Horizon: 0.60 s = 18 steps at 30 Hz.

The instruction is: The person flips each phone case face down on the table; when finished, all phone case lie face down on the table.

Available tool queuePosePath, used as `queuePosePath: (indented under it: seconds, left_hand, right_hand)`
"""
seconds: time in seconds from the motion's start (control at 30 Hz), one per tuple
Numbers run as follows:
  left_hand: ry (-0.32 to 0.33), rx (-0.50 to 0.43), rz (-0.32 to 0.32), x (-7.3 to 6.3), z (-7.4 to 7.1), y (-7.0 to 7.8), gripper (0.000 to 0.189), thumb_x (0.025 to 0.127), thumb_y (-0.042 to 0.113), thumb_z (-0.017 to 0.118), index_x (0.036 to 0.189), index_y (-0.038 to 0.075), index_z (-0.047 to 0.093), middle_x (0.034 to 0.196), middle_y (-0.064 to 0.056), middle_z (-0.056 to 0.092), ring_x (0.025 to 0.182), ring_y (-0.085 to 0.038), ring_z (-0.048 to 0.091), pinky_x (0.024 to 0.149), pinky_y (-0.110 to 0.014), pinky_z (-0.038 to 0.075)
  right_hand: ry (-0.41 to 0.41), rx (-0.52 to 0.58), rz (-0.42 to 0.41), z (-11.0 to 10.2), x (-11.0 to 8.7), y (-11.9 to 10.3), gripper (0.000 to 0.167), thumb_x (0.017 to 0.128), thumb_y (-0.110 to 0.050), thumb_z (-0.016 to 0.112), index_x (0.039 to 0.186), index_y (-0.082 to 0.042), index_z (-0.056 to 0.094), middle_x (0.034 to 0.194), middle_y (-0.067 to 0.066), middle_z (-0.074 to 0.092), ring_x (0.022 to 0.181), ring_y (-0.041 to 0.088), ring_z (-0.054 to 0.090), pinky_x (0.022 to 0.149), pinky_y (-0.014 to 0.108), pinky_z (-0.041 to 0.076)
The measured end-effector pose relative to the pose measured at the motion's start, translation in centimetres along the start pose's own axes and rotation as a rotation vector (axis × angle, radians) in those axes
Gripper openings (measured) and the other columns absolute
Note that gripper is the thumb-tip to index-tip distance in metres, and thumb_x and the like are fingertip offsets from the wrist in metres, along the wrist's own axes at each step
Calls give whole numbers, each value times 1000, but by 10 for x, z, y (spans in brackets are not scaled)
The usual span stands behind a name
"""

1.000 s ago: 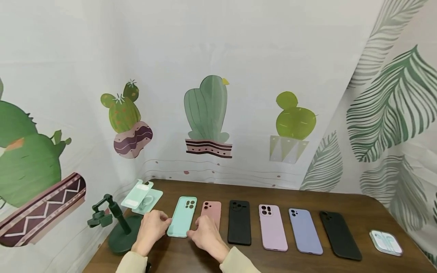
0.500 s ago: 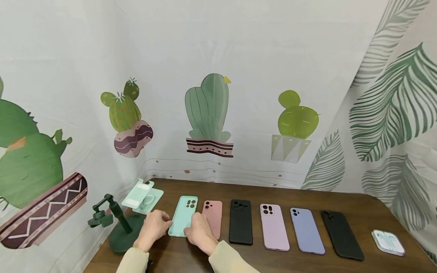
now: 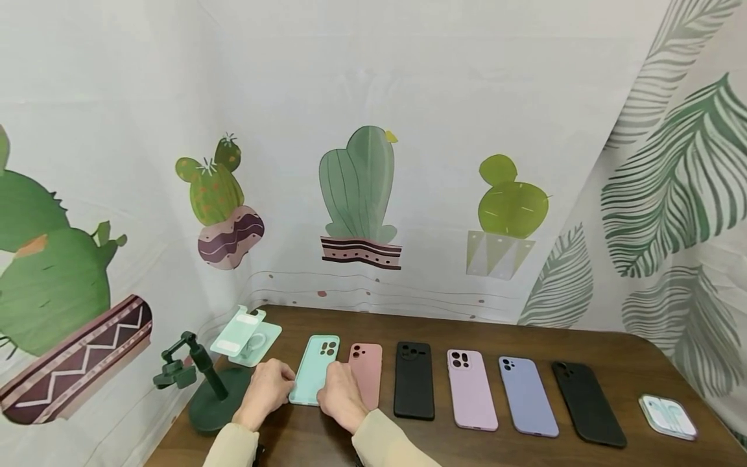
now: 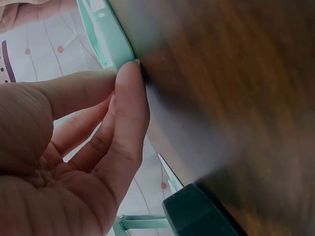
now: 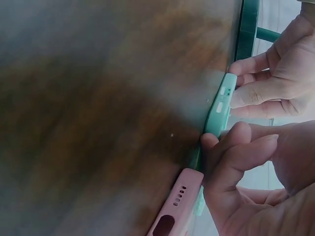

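Observation:
A mint-green phone case (image 3: 317,363) lies on the table, its inside facing up and its camera cutouts at the far end. My left hand (image 3: 266,388) pinches its near left corner. In the left wrist view, thumb and index finger (image 4: 130,93) meet at the rim of the mint case (image 4: 109,34). At the near right corner, my right hand (image 3: 341,394) grips the same case with curled fingers. The right wrist view shows both hands at the short edge of the case (image 5: 220,105). A pink phone case (image 3: 367,373) lies just right of my right hand.
Rightward runs a row: black case (image 3: 414,383), lilac case (image 3: 473,392), lavender-blue case (image 3: 528,399), another black case (image 3: 589,405), boxed white earphones (image 3: 668,416). On the left stand a dark green phone stand (image 3: 213,402) and a mint stand (image 3: 251,340). A printed cloth (image 3: 432,194) hangs behind.
My right hand has moved left from over the pink case onto the mint case's near right corner, uncovering more of the pink one. The left hand stays at the left corner.

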<state>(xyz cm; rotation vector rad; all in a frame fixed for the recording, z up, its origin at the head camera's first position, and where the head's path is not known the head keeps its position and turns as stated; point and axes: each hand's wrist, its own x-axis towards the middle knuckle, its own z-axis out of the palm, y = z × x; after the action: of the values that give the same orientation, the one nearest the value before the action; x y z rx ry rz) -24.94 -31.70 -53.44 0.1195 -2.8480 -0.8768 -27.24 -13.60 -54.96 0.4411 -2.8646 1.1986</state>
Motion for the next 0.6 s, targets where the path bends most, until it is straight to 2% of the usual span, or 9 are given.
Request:
queuePosePath:
  seconds: [0.03, 0.17, 0.23, 0.47, 0.6]
  left_hand:
    - [7, -1, 7, -3, -3, 7, 6, 87, -2, 78, 84, 2, 81, 70, -6, 72, 46, -11, 63, 48, -27, 52]
    - [18, -7, -42, -14, -14, 33, 9, 83, -6, 79, 80, 3, 80, 68, -4, 72, 46, -11, 64, 50, -27, 53]
    - [14, 0, -51, -16, -16, 38, 11, 83, -6, 77, 80, 3, 81, 68, -4, 72, 46, -11, 64, 50, -26, 52]
    - [3, -7, -63, -16, -16, 40, 10, 84, -5, 77, 81, 3, 82, 68, -3, 73, 44, -8, 63, 48, -25, 52]
    - [-28, -43, -104, -15, -17, 39, 13, 90, 12, 84, 78, 7, 82, 57, -1, 67, 47, -11, 63, 53, -28, 52]
  right_hand:
    - [6, -3, 7, 0, 1, 0, 29, 75, 5, 77, 65, -14, 56, 62, -4, 52, 54, 9, 44, 46, 24, 39]
    - [55, -5, 4, 1, 1, 2, 35, 72, 0, 81, 62, -18, 53, 62, -6, 51, 54, 7, 44, 45, 23, 38]
    - [78, 3, 1, -1, -1, 1, 36, 71, -1, 82, 62, -19, 52, 62, -7, 50, 54, 7, 44, 45, 22, 38]
    - [86, 96, 29, -22, -14, -14, 34, 77, -7, 87, 65, -15, 56, 64, -4, 54, 57, 12, 49, 48, 26, 42]
    - [80, 144, 55, -39, -23, -29, 35, 79, -6, 90, 66, -13, 58, 63, -3, 55, 58, 12, 50, 49, 25, 43]
